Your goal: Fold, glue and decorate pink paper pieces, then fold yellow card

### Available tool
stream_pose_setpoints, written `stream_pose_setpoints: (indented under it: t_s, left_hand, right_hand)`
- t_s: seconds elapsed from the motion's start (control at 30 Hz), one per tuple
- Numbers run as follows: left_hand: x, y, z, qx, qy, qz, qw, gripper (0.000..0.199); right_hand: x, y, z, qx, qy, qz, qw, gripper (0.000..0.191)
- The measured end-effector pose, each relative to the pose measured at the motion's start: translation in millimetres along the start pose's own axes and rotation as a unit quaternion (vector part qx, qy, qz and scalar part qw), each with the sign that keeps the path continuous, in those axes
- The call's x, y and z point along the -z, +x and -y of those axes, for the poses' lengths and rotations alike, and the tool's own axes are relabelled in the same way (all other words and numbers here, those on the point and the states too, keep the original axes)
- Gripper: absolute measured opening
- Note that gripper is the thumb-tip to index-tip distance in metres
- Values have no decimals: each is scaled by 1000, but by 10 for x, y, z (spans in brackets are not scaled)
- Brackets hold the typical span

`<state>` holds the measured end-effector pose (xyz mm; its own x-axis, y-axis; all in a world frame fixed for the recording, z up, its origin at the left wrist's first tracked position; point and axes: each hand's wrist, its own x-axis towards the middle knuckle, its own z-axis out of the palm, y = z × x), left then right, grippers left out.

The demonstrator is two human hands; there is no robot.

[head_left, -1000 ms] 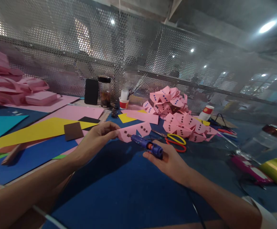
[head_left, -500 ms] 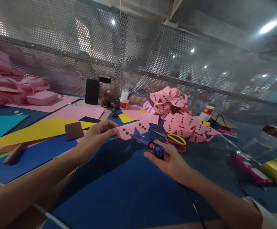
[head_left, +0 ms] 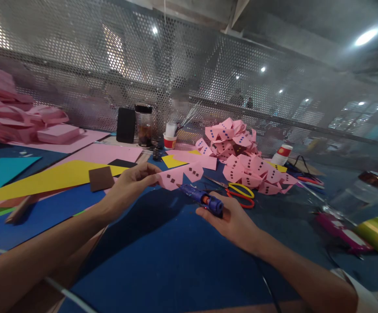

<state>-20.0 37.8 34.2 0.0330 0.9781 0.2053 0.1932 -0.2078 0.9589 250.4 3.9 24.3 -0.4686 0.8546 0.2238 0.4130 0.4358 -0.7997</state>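
Between its thumb and fingers, my left hand (head_left: 142,177) pinches the left end of a pink paper piece (head_left: 172,177) with small dark squares and a notch in its lower edge. My right hand (head_left: 233,219) is wrapped round a blue glue gun (head_left: 202,199), whose tip points left and sits at or just under the paper's lower edge. Whether the tip touches the paper I cannot tell. Scissors with yellow and red handles (head_left: 241,194) lie just beyond the glue gun.
A pile of dotted pink pieces (head_left: 250,169) stands behind the scissors. Coloured sheets (head_left: 58,176) and a brown square (head_left: 101,178) lie left. Jar (head_left: 144,126), black block (head_left: 126,125) and red-white cup (head_left: 170,140) are at the back. A magenta tool (head_left: 342,232) lies right.
The pink paper has tilted very slightly in my left hand. My right hand and the glue gun are nearly still, shifted a touch left.
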Motion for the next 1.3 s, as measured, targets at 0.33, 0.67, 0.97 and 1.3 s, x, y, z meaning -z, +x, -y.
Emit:
stream_pose_setpoints:
  t_s: [0.33,0.67,0.97,1.3]
  left_hand:
    - [6,-25,-27,-6,-1,9,1000,12]
    - [1,-28,-30,-2,-2,7,1000,14]
    - [-1,-32,-39,2,-9,9,1000,13]
    - [5,-37,-34,-2,-7,7,1000,14]
  right_hand:
    - [9,1,27,-4,-18,-2,1000,33]
    - [6,4,20,0,-15,3,1000,34]
    - [4,3,1,0,-22,-8,1000,36]
    - [7,6,-3,-10,-27,-7,1000,35]
